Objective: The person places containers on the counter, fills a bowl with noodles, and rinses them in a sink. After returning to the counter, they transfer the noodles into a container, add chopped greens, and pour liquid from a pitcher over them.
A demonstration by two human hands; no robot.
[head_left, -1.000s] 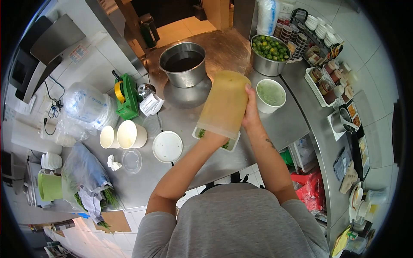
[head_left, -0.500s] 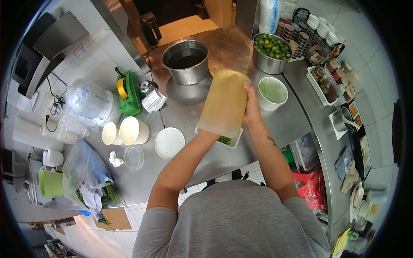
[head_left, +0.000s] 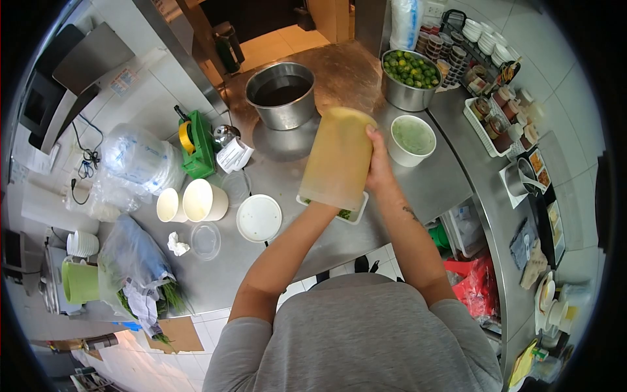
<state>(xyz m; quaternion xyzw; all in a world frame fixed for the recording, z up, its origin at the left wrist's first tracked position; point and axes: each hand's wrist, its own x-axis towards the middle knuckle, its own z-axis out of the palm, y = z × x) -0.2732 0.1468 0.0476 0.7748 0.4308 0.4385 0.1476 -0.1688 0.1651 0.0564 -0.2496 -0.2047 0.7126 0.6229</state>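
Note:
My right hand (head_left: 378, 163) grips the right edge of a yellowed plastic cutting board (head_left: 336, 157), its thumb lying on the near face. The board is tilted up on end above a white tray (head_left: 356, 213). Chopped green herbs (head_left: 343, 213), apparently scallions, show in the tray below the board's lower edge. My left forearm (head_left: 287, 251) reaches under that lower edge, and my left hand is hidden behind the board. To the right of the board stands a white tub (head_left: 413, 138) with pale green contents.
Behind are a steel pot of dark liquid (head_left: 282, 91) and a steel pot of green citrus fruits (head_left: 410, 70). Leftward lie a white lid (head_left: 259, 218), paper tubs (head_left: 204, 200), a green tape dispenser (head_left: 196, 147) and bagged greens (head_left: 137, 261). Seasoning jars (head_left: 506, 130) line the right counter.
The cutting board stays above the tray, tilted almost the same, with my right hand still on its edge. The whole view has shifted slightly.

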